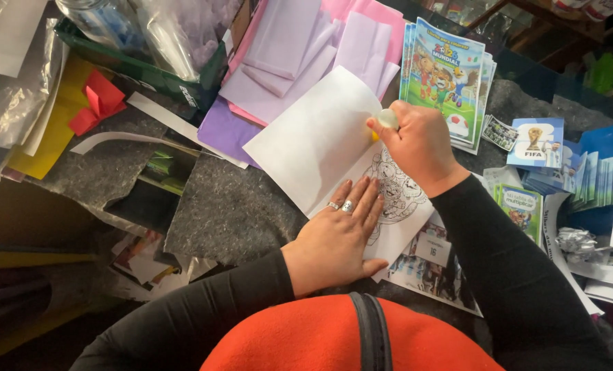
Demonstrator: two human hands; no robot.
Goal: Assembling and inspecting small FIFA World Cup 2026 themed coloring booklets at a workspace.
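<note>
Two hands (341,233), one white booklet (320,137), one glue stick (387,119)

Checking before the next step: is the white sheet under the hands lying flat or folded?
Spread flat. The white sheet lies open on the grey table, pressed by the left hand; no fold shows.

Two hands are in view: the left hand (335,237) and the right hand (419,143). One white sheet (316,137) lies under them. Two rings (341,205) show on the left hand.

We see a grey felt-covered table (237,206). White sheet (320,137) lies at centre; lilac papers (286,62) at twelve o'clock, booklets (444,75) at two.
</note>
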